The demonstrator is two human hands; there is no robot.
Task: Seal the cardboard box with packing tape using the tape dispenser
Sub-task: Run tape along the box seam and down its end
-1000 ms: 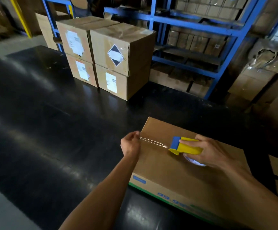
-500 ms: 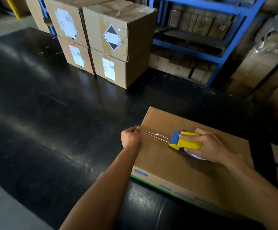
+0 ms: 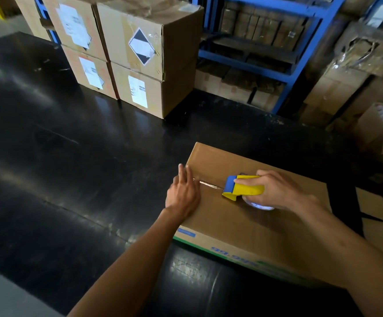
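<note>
A flat brown cardboard box (image 3: 238, 223) lies on the black table (image 3: 71, 156) at the lower right. My right hand (image 3: 277, 191) grips the yellow and blue tape dispenser (image 3: 241, 187) on top of the box, with the tape roll partly hidden under the palm. A strip of clear tape (image 3: 209, 183) runs from the dispenser to the box's left edge. My left hand (image 3: 182, 193) lies flat with fingers extended on that edge, over the tape's end.
Stacked cardboard boxes (image 3: 140, 58) with white labels stand at the back of the table. Blue metal shelving (image 3: 266, 42) with more cartons rises behind. Further boxes (image 3: 369, 76) crowd the right side.
My left hand has gone from pinching the tape end to lying flat with straight fingers on the box's left edge. The dispenser has stayed near the same spot.
</note>
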